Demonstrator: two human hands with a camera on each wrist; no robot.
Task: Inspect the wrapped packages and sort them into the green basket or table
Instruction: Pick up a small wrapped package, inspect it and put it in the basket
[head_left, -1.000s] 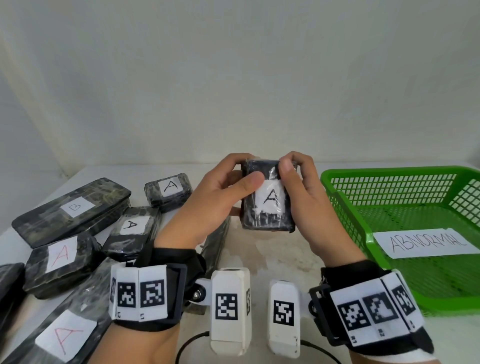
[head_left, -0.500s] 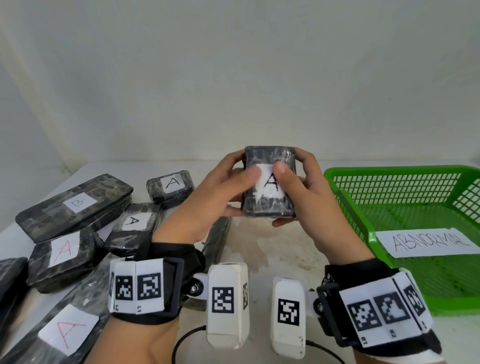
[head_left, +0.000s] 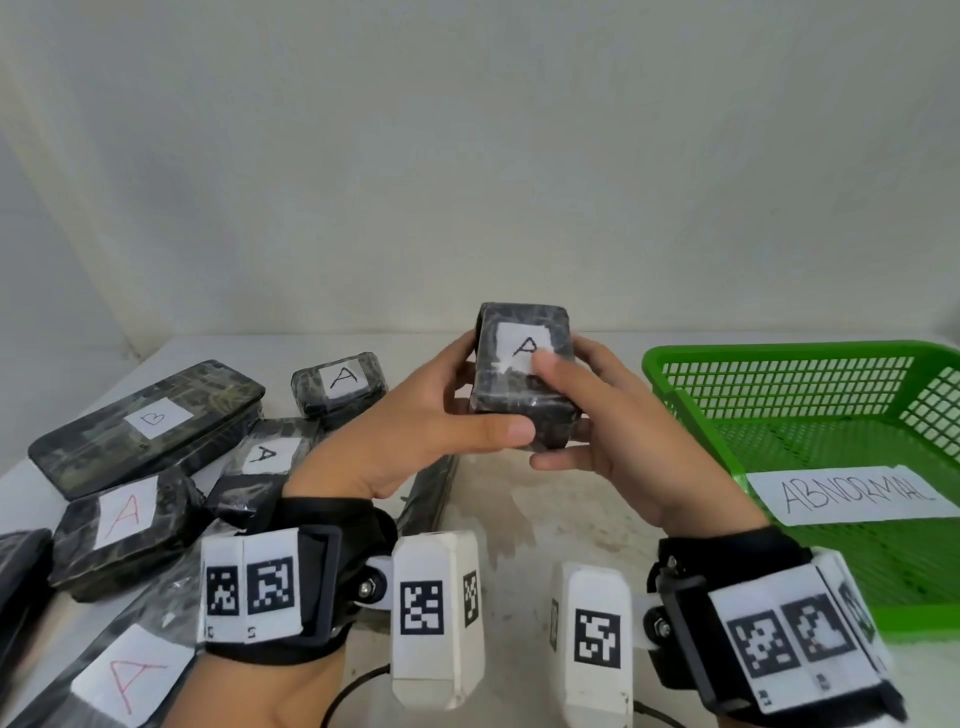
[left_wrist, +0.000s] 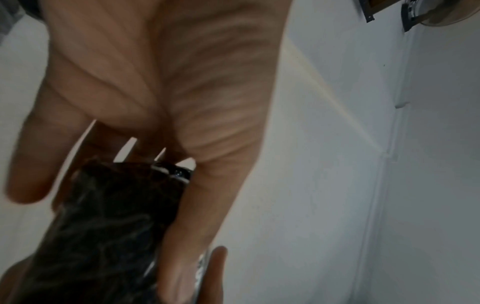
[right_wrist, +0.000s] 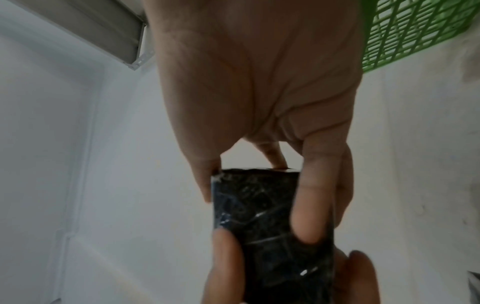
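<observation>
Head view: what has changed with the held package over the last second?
The small black plastic-wrapped package with a white "A" label was tipped back between both hands and raised slightly. The left hand's thumb slid off the label to the lower front edge; the right hand's thumb still covers part of the label. Both hands keep their grip. The green plastic basket and the packages on the table stayed put.

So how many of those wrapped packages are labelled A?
5. The held package, in left hand and right hand; a small package at the back; a mid-pile package; a red-lettered package at left; a front-left package. The edge package at far left shows no label.
</observation>
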